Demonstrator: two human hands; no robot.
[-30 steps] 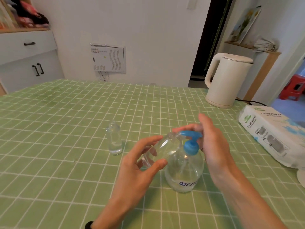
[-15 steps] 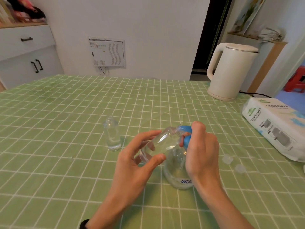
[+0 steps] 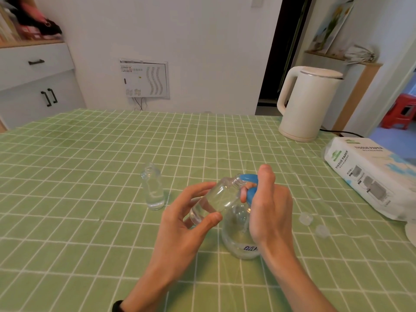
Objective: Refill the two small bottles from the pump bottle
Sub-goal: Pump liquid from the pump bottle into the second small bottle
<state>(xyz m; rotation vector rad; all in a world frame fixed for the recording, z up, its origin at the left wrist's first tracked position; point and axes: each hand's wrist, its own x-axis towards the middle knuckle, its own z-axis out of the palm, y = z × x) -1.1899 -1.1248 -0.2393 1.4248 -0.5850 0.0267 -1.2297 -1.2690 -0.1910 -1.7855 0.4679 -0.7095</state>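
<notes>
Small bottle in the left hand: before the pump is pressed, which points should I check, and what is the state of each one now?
1. Left hand grips the small bottle, tilted: ok.
2. Its open neck meets the tip of the blue pump head: ok. Whether the spout sits inside the mouth: cannot tell.
3. Right hand holds the pump head, fingers curled round it: ok.
4. Pump bottle stands upright on the table: ok.
5. Liquid level in the pump bottle: cannot tell.
6. Second small bottle upright, uncapped, apart from both hands: ok.
</notes>
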